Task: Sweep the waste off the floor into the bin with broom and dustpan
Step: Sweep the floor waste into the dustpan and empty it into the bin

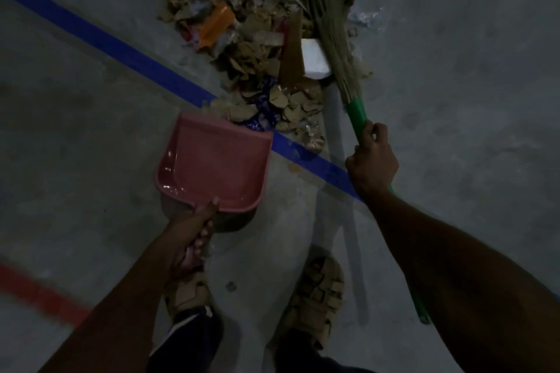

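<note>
Head view shows 2 arms over a grey floor (91, 136). The left hand (194, 239) at 6 o'clock has its fingers curled tight round the handle of a pink dustpan (216, 165). The dustpan is in the middle, its open edge points to 12 o'clock, and that edge is just beside the near end of the waste pile (257, 48). Nothing lies in the pan.

The right hand (372, 160) at 3 o'clock grips the green handle of the broom (357, 113). The broom's long brown bristles (328, 30) stretch up to 12 o'clock and lie along the right side of the pile, touching it.

The pile is at 12 o'clock. It is mostly torn brown card bits. An orange piece (216, 24) sits on its left side, a white block (315, 62) sits by the bristles, and blue wrapper bits (266, 100) lie near the dustpan.

A blue line (121, 48) crosses the floor from 10 o'clock to 4 o'clock, under the near end of the pile. A red line (39, 294) is at 8 o'clock. 2 sandals (318, 291) stand at 6 o'clock.
</note>
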`<act>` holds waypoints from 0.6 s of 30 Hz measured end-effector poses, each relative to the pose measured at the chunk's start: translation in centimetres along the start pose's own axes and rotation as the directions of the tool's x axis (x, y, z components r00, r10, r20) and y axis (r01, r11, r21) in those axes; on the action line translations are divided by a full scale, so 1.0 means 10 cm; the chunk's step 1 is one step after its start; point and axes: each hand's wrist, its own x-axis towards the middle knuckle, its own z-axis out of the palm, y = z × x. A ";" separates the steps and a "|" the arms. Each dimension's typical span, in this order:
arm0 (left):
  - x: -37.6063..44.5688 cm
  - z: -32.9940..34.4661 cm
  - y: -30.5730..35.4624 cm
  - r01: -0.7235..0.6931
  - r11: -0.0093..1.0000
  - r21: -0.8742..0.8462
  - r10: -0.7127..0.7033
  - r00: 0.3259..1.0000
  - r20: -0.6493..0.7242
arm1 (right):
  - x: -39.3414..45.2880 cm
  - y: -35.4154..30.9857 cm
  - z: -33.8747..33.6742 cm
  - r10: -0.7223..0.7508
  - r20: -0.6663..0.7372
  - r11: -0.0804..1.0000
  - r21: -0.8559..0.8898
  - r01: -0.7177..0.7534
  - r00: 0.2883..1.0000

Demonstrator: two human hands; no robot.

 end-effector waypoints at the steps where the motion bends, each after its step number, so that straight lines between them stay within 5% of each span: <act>1: 0.05 -0.02 0.04 -0.023 0.999 0.023 0.023 1.000 0.006 | -0.02 0.03 0.02 -0.014 0.002 1.000 -0.001 0.014 1.000; 9: 0.41 -0.20 0.46 -0.068 0.974 0.215 0.048 0.994 0.099 | -0.33 0.15 0.13 -0.123 0.108 0.992 -0.005 0.124 0.987; 18: 0.46 0.07 0.55 -0.115 0.973 0.200 0.093 0.989 0.118 | -0.83 0.11 0.30 -0.199 0.171 0.980 0.029 0.197 0.965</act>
